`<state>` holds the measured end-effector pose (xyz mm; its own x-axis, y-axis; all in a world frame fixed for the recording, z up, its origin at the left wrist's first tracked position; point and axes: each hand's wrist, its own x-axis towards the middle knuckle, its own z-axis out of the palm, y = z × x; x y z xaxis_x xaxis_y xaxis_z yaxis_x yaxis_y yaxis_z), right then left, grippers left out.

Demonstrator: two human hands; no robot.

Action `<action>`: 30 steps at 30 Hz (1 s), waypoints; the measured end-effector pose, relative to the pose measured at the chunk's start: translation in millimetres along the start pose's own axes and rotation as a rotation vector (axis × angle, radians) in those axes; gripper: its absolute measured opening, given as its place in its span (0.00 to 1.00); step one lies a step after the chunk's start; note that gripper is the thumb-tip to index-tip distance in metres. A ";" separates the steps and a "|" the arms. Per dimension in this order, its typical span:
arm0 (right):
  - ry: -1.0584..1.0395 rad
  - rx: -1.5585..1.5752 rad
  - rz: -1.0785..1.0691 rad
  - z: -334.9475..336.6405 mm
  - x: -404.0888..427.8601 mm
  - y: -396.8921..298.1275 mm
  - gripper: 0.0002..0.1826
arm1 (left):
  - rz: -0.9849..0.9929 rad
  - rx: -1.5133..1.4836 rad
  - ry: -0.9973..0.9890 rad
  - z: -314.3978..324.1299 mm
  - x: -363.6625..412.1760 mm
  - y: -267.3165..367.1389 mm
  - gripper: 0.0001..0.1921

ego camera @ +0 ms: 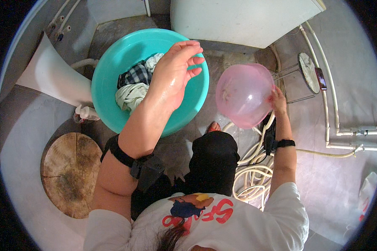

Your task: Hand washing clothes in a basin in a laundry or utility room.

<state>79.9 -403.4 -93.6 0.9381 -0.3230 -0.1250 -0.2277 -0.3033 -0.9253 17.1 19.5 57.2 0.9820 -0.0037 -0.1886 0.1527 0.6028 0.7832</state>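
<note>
My left hand (pixel 172 73) is raised over a large turquoise plastic basin (pixel 182 120), its fingers slightly bent and apart, holding nothing; its wrist looks wet. Inside the basin lie a dark checked cloth (pixel 135 75), a pale green-white cloth (pixel 132 95) and a white cloth (pixel 154 61). My right hand (pixel 278 100) grips the right side of a translucent pink plastic basin (pixel 243 94), held above the floor to the right of the turquoise one. Some of its fingers are hidden or blurred by the pink plastic. Black straps circle both my arms.
Coiled cream hose (pixel 254 185) lies on the floor by my right leg. A round wooden board (pixel 73 175) is at left, near a white pump bottle (pixel 89 113). A white appliance (pixel 238 18) stands ahead. A round-topped stool (pixel 308 72) and a phone (pixel 321 79) are near the pipes at right.
</note>
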 end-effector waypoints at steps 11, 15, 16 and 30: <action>0.142 -0.642 -0.778 32.4 -16.3 16.9 0.23 | -0.018 0.036 -0.003 7.1 -0.5 -6.9 0.10; -0.079 -1.074 -0.546 82.3 -57.4 30.6 0.23 | -0.026 0.019 0.007 3.1 1.2 -8.3 0.10; -0.149 -1.068 -0.552 87.6 -67.3 33.7 0.23 | -0.028 0.014 0.007 3.3 1.2 -9.1 0.11; -0.221 -1.145 -0.259 96.2 -109.6 57.9 0.18 | -0.007 0.025 -0.012 4.9 -6.9 -2.3 0.12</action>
<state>-11.0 -299.3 -167.9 0.9896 -0.0073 -0.1439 -0.0203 -0.9958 -0.0892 10.6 14.3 59.6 0.9821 -0.0179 -0.1873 0.1625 0.5828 0.7962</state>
